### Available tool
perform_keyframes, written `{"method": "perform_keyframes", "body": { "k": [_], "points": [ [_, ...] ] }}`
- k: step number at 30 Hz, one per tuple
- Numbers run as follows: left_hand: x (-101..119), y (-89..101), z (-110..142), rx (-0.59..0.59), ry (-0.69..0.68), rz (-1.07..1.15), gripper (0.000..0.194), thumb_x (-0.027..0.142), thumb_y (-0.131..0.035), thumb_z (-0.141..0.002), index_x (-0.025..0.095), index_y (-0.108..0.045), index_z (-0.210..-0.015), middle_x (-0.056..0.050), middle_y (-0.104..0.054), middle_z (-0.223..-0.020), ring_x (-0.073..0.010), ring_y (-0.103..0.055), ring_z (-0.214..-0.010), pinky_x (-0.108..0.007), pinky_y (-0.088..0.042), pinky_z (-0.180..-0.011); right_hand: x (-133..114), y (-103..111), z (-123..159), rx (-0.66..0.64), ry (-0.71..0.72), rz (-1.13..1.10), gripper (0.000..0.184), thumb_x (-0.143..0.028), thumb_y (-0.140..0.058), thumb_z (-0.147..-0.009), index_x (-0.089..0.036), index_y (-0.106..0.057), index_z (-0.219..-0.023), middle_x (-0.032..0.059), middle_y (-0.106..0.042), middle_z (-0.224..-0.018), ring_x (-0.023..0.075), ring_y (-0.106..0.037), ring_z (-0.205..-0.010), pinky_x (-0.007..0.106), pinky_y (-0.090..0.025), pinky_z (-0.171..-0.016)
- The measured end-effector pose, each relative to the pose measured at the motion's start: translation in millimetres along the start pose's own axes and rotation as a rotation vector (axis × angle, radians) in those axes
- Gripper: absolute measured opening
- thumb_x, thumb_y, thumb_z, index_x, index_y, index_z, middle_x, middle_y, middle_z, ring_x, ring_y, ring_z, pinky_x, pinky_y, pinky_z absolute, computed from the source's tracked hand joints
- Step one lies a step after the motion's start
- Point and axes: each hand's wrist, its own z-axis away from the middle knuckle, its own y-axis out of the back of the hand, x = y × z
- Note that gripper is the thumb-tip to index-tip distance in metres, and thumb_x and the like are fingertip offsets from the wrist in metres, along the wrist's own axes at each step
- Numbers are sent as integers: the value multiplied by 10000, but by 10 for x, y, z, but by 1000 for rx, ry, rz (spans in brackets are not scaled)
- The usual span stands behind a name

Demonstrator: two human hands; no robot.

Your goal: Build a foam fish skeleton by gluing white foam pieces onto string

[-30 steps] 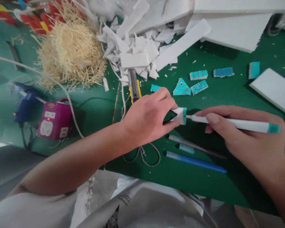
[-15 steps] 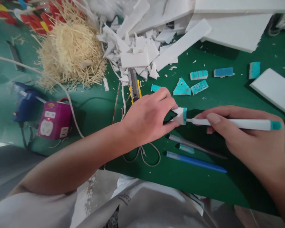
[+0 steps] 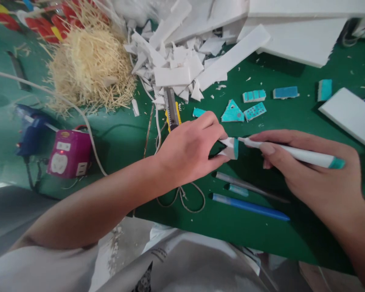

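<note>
Green tabletop (image 3: 292, 239) lies under everything, with a blue pen (image 3: 252, 208) loose towards its near edge; a stray nudge could well roll it off. Just farther sit a small teal cap (image 3: 239, 190) and a grey pen (image 3: 249, 186). Past these, the left hand (image 3: 190, 148) pinches a small white piece (image 3: 231, 149) between thumb and fingers, its teal edge facing right. The right hand (image 3: 316, 170) grips a white marker (image 3: 304, 155), tip by that edge; whether they touch, I cannot tell. Pressing too hard could dent the piece or twist it out of the pinch, and a slip might ink the fingertips. Farther, a knife (image 3: 172, 109) lies beside the left hand, where a careless sweep could knock it into the white scraps (image 3: 172, 77) beyond
</note>
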Motion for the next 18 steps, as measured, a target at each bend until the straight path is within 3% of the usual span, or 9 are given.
{"method": "perform_keyframes", "body": {
  "k": [11,14,18],
  "points": [
    [18,43,2,-22,-24,-128,325,404,-740,-968,165,-716,-1186,-72,-706,-1108,-222,-709,-941,-340,-555,-805,36,-30,6,16,-3,-58,114,-377,-790,-895,-290,-863,-881,-19,-704,-652,111,-588,-535,265,-566,-623],
    [23,92,25,-27,-36,-173,389,425,-762,-949,157,-713,-1226,-80,-718,-1131,-238,-716,-958,-354,-552,-799,29,-31,6,16,-9,-73,96,-353,-792,-887,-292,-863,-867,-20,-698,-634,111,-575,-524,259,-557,-600],
    [19,103,36,-32,-41,-195,264,370,-746,-957,152,-741,-1104,-83,-714,-1107,-239,-711,-929,-366,-552,-776,0,-16,-11,5,-19,-79,83,-334,-795,-876,-291,-860,-847,-26,-676,-595,101,-546,-492,239,-475,-498]
  ]
}}
